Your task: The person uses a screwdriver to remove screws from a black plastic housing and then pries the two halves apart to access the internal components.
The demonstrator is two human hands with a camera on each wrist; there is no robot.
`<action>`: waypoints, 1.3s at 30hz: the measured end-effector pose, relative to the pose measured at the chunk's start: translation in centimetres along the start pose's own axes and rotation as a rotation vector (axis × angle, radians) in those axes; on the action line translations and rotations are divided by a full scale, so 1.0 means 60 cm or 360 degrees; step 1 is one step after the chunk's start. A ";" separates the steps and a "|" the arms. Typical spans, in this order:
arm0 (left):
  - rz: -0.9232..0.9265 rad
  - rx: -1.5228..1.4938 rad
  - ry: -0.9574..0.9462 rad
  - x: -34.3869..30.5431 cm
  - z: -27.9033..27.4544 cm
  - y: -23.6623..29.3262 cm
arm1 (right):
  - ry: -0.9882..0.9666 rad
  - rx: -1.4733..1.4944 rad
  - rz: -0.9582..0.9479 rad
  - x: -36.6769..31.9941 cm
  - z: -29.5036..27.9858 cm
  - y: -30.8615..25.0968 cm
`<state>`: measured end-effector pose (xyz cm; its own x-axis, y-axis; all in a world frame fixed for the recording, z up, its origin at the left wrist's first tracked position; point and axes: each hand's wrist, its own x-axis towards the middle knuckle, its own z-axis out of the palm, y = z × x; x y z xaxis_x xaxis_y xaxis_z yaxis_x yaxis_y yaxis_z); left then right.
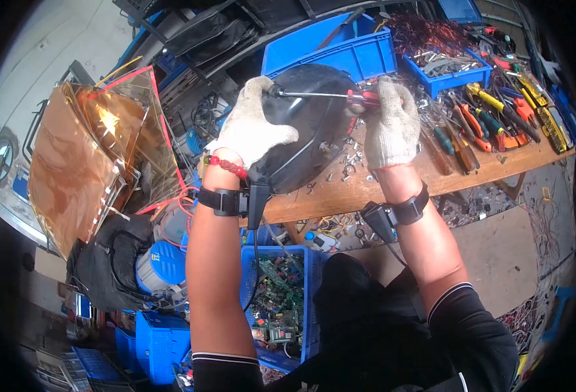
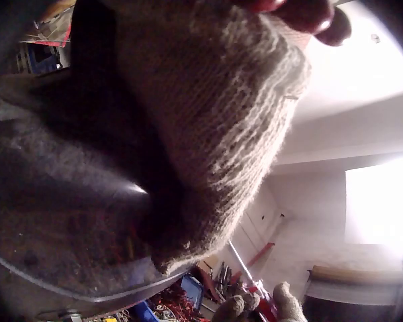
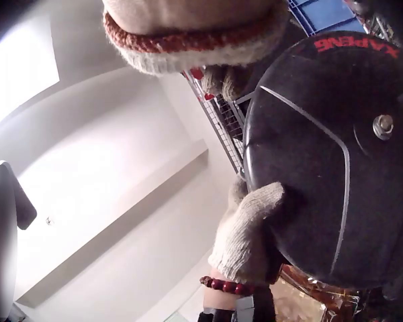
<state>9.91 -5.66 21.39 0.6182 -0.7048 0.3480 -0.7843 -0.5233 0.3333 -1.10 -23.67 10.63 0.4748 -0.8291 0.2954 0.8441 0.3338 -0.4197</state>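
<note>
My gloved left hand (image 1: 252, 124) grips the rim of a large black disc-shaped part (image 3: 309, 174), its thumb lying on the face. The part is tilted up over the bench; red lettering and a bolt with a nut (image 3: 383, 127) show on the face in the right wrist view. In my gloved right hand (image 1: 394, 124) is a screwdriver (image 1: 320, 96) with a red handle, gripped by the handle. Its shaft points left across the part's upper area, the tip end close by the left fingertips at a small dark knob (image 1: 275, 91).
On the wooden bench (image 1: 431, 186) lie loose screws (image 1: 348, 168), with several pliers and screwdrivers (image 1: 477, 124) at right. Blue bins (image 1: 360, 55) stand behind. Below, a blue crate (image 1: 311, 287) holds circuit boards. Amber sheets (image 1: 72, 163) stand at left.
</note>
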 end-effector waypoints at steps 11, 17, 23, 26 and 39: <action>0.0016 -0.0037 0.0021 0.006 0.002 -0.009 | -0.0235 -0.1074 -0.0750 -0.045 -0.010 -0.016; 0.0012 -0.0082 0.0039 0.005 0.003 -0.013 | -0.0573 -0.1370 -0.0988 -0.066 -0.024 -0.029; 0.0009 -0.0092 0.0024 0.004 0.000 -0.007 | -0.0615 -0.1387 -0.1020 -0.068 -0.037 -0.015; 0.0003 -0.0058 0.0018 0.003 -0.001 -0.006 | -0.0705 -0.1222 -0.1288 -0.058 -0.034 -0.009; 0.0028 -0.0114 0.0010 0.005 0.003 -0.011 | -0.0431 -0.1242 -0.0841 -0.054 -0.057 0.000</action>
<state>10.60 -5.62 21.12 0.6050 -0.7102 0.3599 -0.7893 -0.4754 0.3887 -3.47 -22.51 6.75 0.2063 -0.6230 0.7546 0.6086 -0.5221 -0.5975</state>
